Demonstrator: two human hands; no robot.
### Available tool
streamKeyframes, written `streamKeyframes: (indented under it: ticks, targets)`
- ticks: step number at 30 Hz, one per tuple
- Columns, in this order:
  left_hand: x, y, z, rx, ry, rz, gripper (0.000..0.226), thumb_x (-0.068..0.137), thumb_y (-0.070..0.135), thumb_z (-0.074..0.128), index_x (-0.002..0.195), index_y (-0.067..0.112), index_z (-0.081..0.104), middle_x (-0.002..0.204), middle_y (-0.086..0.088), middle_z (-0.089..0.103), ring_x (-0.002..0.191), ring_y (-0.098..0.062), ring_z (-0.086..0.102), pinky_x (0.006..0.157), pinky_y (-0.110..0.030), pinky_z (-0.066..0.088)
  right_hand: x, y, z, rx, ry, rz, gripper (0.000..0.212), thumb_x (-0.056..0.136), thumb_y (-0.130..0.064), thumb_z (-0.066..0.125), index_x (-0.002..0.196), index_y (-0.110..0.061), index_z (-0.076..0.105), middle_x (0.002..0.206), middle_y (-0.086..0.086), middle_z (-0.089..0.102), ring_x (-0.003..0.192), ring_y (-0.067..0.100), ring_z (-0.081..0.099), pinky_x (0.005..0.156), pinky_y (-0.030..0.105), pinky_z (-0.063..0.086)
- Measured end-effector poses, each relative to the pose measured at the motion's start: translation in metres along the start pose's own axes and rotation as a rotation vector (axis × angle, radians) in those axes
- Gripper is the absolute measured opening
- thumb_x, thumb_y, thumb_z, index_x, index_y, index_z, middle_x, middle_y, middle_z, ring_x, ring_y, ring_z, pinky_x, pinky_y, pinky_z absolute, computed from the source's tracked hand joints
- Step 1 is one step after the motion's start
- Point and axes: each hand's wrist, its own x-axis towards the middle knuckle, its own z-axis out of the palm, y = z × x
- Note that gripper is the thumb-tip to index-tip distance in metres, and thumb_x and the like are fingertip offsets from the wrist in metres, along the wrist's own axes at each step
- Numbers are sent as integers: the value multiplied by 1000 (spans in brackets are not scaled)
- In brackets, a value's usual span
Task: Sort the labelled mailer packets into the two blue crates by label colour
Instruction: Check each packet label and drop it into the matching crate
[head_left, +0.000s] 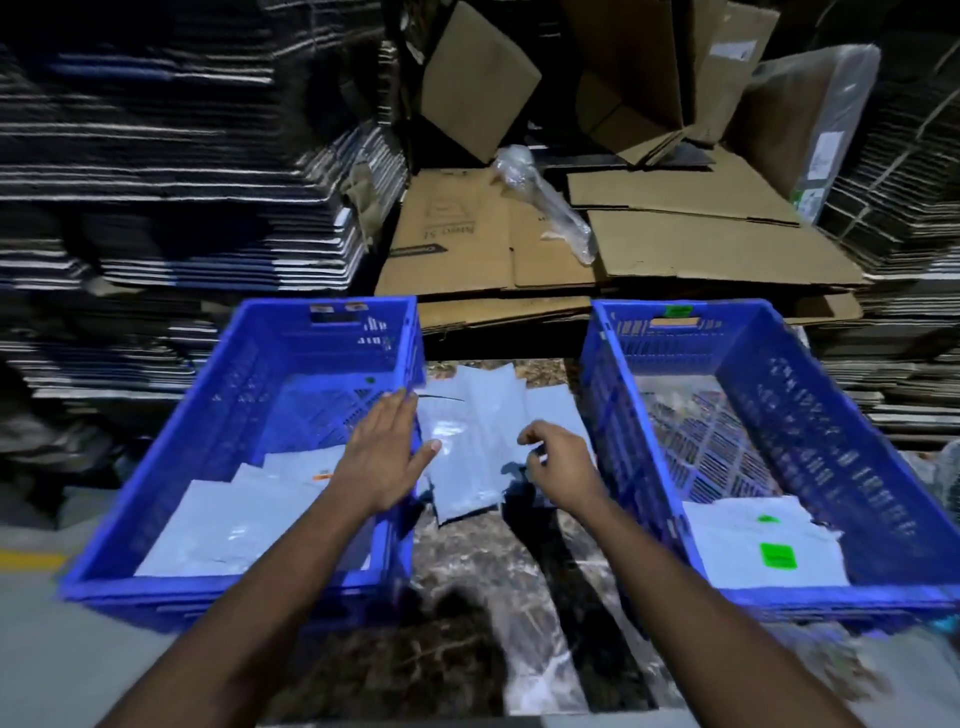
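Two blue crates stand on the floor. The left crate (171, 452) holds several grey mailer packets (218, 525), one showing an orange label (324, 474). The right crate (810, 415) holds grey packets with green labels (777, 556). Between the crates lies a loose pile of grey packets (478, 431). My left hand (384, 457) hovers flat, fingers straight, over the left crate's inner wall at the pile's left edge. My right hand (558, 462) is over the pile's right side, its fingers curled down onto a packet's edge; whether it pinches the packet is unclear.
Flattened cardboard boxes (597, 244) lie stacked behind the crates, with a clear plastic wrap (545, 197) on top. Tall stacks of flat dark sheets (171, 171) rise at left and right. A yellow floor line (31, 560) runs at far left.
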Motion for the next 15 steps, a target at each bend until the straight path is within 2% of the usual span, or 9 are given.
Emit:
streamKeyframes:
  ticks: [2, 4, 7, 10, 12, 15]
  targets:
    - [-8, -8, 7, 8, -33, 10, 79, 99, 61, 28, 158, 12, 11, 167, -6, 3, 153, -22, 2, 123, -37, 6, 2, -3, 35, 34, -126, 100, 12, 84, -9, 59, 94, -13, 65, 97, 4, 68, 79, 8, 63, 69, 27, 48]
    - [-12, -13, 14, -16, -15, 14, 71, 103, 53, 29, 158, 12, 13, 167, -4, 0, 153, -20, 2, 123, -33, 5, 3, -2, 70, 80, -179, 180, 17, 74, -18, 61, 88, -15, 69, 88, 3, 70, 79, 16, 66, 67, 26, 47]
    - [-10, -16, 16, -3, 9, 30, 72, 103, 53, 28, 158, 11, 9, 167, -4, -1, 153, -18, -2, 124, -31, 2, 2, -1, 103, 126, -129, 313, 26, 67, -17, 76, 93, -19, 75, 77, 2, 65, 71, 17, 60, 63, 23, 42]
    - [-11, -16, 16, -65, 2, 41, 73, 104, 52, 30, 159, 12, 5, 167, -2, -5, 153, -16, -8, 124, -30, 0, 4, -9, 107, 226, -39, 407, 28, 65, -10, 80, 90, -19, 73, 70, -2, 58, 63, 15, 53, 55, 24, 39]
    - [-12, -16, 16, -91, 1, 42, 73, 104, 52, 30, 159, 12, 3, 166, -1, -7, 153, -15, -9, 124, -30, 0, 5, -13, 102, 299, -36, 443, 28, 66, -6, 78, 86, -23, 69, 72, -3, 55, 65, 15, 51, 57, 25, 40]
    - [-10, -18, 19, -85, 9, 58, 75, 102, 56, 28, 159, 12, 4, 166, -2, -7, 153, -15, -9, 124, -30, -1, 3, -14, 91, 460, -91, 480, 34, 64, -4, 70, 87, -29, 70, 88, -6, 64, 81, 15, 57, 68, 29, 48]
